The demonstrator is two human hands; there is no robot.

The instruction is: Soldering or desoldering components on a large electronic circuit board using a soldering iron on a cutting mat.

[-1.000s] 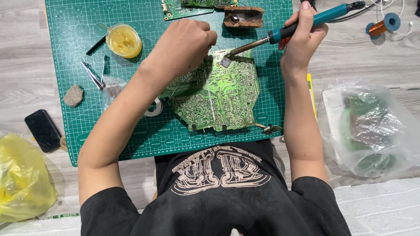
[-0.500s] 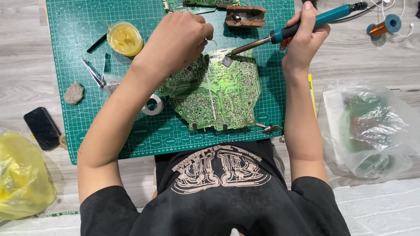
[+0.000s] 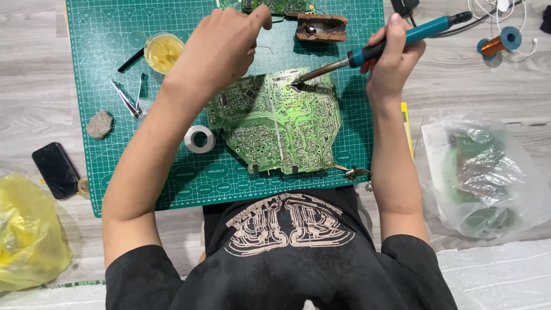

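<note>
Since the earlier frame your left hand [image 3: 221,49] has drawn up and away from the green circuit board [image 3: 281,123] toward 11 o'clock, uncovering the board's upper left corner, while the iron's tip has held its spot. Your left fingers are curled closed, pinching what looks like a thin solder wire [image 3: 263,48] that trails toward 3 o'clock; the pinch itself is too small to confirm. Your right hand [image 3: 393,57] is wrapped closed around the teal handle of the soldering iron [image 3: 376,51], held pen-style so the tip angles down to 8 o'clock and touches the board near its top edge. That board lies flat, trace side up, at the centre of the green cutting mat [image 3: 344,23], just in front of your chest. At 9 o'clock of the board sit a roll of white tape [image 3: 200,139] and tweezers [image 3: 125,97]; a yellow flux pot [image 3: 163,51] stands at 10 o'clock, within easy reach of the left hand.
</note>
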